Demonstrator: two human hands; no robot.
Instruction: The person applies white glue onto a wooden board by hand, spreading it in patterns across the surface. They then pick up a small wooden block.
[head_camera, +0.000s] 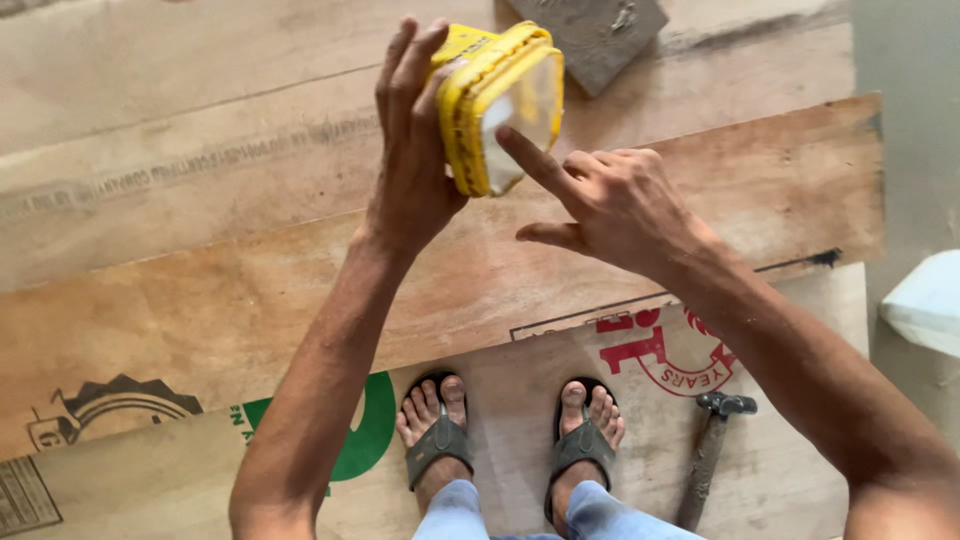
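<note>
Left hand gripping, right forefinger extended

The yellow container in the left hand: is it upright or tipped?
Tipped. The yellow container lies on its side in the left hand, its pale open face turned toward the right hand, whose forefinger reaches inside.

grey slab cut by top edge, white object cropped right

Underfoot: plywood sheets overlapping, printed with green and red marks.
By my right foot: a hammer lying on the plywood, head pointing away from me.
Up top: a grey stone slab.
Far right: a white object at the frame's edge.
My feet: grey sandals.
</note>
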